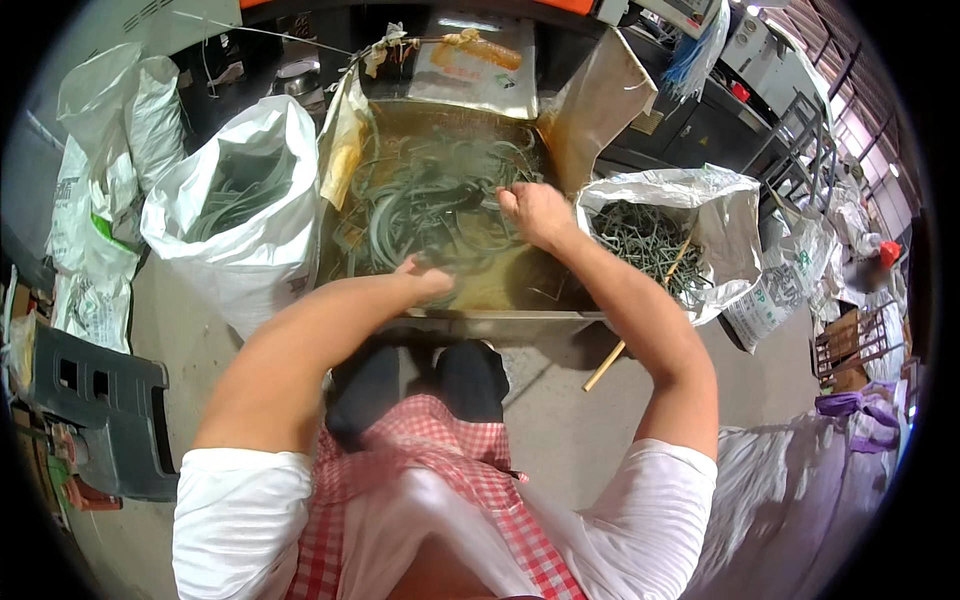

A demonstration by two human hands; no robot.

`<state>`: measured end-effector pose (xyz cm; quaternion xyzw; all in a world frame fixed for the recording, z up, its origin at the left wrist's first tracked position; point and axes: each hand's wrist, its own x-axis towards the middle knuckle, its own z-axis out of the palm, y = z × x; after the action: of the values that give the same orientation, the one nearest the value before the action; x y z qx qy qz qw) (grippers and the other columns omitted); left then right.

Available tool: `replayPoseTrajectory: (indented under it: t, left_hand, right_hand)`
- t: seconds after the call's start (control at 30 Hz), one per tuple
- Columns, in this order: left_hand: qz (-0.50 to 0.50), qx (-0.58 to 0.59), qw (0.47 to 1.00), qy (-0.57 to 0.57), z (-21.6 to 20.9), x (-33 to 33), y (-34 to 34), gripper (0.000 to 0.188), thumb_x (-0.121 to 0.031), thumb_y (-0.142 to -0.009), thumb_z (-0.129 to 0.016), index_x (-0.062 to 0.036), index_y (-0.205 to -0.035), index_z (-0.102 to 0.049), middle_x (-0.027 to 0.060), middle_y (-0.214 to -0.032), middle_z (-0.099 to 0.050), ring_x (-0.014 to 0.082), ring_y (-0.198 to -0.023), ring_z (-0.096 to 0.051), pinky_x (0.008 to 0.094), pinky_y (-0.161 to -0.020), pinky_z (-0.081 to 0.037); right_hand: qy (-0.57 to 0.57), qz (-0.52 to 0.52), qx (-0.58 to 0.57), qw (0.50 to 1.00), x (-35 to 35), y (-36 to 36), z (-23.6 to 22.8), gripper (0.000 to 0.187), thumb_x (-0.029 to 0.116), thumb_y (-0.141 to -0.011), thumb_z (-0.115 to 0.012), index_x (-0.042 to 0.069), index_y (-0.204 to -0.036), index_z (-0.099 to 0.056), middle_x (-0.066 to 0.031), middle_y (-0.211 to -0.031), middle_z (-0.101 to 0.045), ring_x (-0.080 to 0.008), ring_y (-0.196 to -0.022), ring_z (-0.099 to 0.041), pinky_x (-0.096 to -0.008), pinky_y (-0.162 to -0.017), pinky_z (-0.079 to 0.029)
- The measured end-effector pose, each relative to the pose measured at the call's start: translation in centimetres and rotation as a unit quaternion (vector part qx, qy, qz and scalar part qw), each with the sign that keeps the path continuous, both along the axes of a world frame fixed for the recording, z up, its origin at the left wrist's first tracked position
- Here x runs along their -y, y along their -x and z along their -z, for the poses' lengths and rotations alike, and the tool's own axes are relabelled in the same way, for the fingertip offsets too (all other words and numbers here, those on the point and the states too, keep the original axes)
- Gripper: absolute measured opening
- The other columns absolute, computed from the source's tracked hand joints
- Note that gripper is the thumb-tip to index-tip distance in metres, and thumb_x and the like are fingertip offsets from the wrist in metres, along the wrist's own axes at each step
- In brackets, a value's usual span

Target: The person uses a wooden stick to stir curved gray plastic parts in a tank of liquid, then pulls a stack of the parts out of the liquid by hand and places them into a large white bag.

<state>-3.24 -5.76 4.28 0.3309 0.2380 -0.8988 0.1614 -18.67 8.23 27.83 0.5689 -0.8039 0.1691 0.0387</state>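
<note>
Grey-green rubbery strips (415, 215), many curled into loops, lie heaped in a shallow metal tray (480, 318) with a yellowish-brown bottom. My left hand (430, 279) is low over the near edge of the heap; its fingers are smeared by motion and partly hidden, so their grip is unclear. Farther right, my right hand (540, 214) is closed in a fist at the heap's right side. Whatever its fingers hold is hidden from view.
Left of the tray stands a white woven sack (255, 255) of similar strips. On the right, an open sack (735, 220) holds thinner dark-green pieces, with a wooden stick (604, 366) leaning from it. A dark plastic stool (110, 410) sits at left; an upright tan board (600, 100) flanks the tray.
</note>
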Motion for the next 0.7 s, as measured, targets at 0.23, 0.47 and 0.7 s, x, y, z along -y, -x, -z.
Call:
replayPoseTrajectory:
  t: [0.23, 0.47, 0.7]
  left_hand:
    - [-0.165, -0.104, 0.955, -0.224, -2.9, -0.8, -1.1, 0.022, -0.023, -0.081, -0.051, -0.0078, -0.093, -0.062, 0.0081, -0.094, -0.06, 0.0245, -0.087, -0.056, 0.0416, -0.083, -0.042]
    - [-0.255, -0.179, 0.494, -0.811, -7.4, 1.5, -5.1, 0.012, -0.021, -0.078, -0.051, -0.0152, -0.073, -0.059, 0.0012, -0.075, -0.058, 0.0194, -0.079, -0.056, 0.0347, -0.068, -0.042]
    - [-0.061, -0.392, 0.109, -0.912, -15.4, 0.5, -6.2, 0.032, 0.001, -0.062, -0.061, -0.0075, -0.092, -0.054, 0.0106, -0.085, -0.056, 0.0294, -0.086, -0.054, 0.0374, -0.074, -0.042]
  right_hand:
    - [0.052, 0.04, 0.919, 0.389, -4.6, -6.7, 4.6, 0.037, 0.043, -0.093, -0.038, 0.016, -0.07, -0.049, 0.0027, -0.049, -0.034, -0.01, -0.035, -0.029, -0.0253, -0.038, -0.026]
    - [0.381, 0.03, 0.843, 0.379, -8.2, -8.4, 4.4, 0.04, 0.048, -0.093, -0.037, 0.016, -0.07, -0.043, 0.005, -0.047, -0.031, -0.0071, -0.035, -0.028, -0.0231, -0.037, -0.024]
    - [0.399, 0.217, 0.134, 0.881, -14.1, 20.9, 2.9, 0.057, 0.05, -0.089, -0.046, -0.004, -0.072, -0.056, -0.0103, -0.061, -0.051, -0.019, -0.055, -0.049, -0.0334, -0.053, -0.041]
